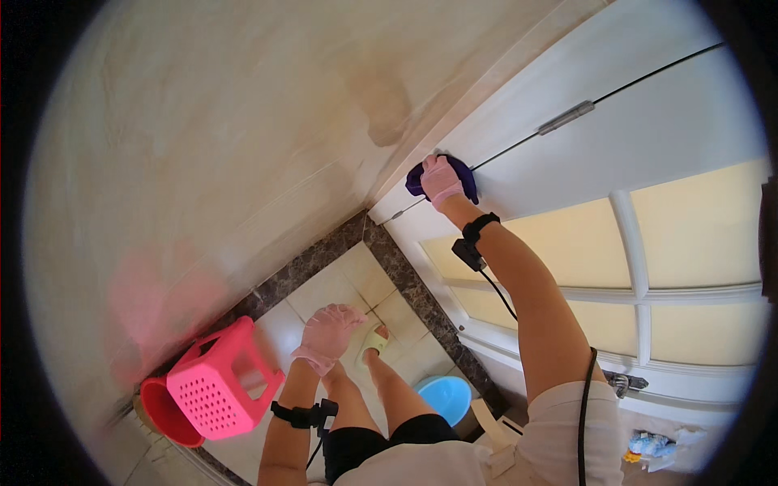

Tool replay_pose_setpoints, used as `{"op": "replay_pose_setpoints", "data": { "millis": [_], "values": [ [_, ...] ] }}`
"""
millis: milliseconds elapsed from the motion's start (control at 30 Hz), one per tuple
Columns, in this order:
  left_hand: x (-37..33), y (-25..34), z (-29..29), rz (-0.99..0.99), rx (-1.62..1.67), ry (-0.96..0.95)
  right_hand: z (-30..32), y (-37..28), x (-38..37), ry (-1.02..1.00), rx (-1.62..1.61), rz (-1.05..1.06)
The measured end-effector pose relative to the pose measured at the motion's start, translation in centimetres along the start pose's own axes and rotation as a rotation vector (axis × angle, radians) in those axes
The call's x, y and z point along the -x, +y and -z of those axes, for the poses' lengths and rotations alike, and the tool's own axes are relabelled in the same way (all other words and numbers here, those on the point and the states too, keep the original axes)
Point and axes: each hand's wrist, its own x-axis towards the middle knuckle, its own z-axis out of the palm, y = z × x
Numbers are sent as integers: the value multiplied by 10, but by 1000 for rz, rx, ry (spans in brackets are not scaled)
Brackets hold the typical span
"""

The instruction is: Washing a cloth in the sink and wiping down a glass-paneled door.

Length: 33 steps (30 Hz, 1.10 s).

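Note:
My right hand point(441, 180), in a pink glove, presses a dark purple cloth point(464, 175) against the white door frame and the edge of the white door point(567, 182). The fingers are closed over the cloth, beside the seam below a metal hinge point(566, 118). Lower down, my left hand point(328, 336), also gloved in pink, hangs in the air above the tiled floor. Its fingers extend loosely to the right, with nothing seen in them.
A pink plastic stool point(215, 393) and a red basin point(168, 413) stand by the marbled wall at left. A blue basin point(446, 398) sits on the floor near my feet. The door has yellowish panes point(697, 227) and a handle point(626, 383) near my right arm.

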Motion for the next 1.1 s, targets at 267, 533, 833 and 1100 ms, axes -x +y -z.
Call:
{"op": "replay_pose_setpoints", "data": {
  "millis": [267, 533, 833, 1100],
  "values": [
    [69, -37, -26, 173, -2, -20, 112, 144, 51, 310, -87, -454],
    [39, -22, -25, 177, -12, 24, 69, 62, 12, 99, 59, -45],
    [83, -40, -37, 294, 177, 183, 128, 182, 60, 293, -3, -378],
    [72, -67, -46, 333, 152, 249, 14, -13, -11, 129, 76, 8]
  ]
}}
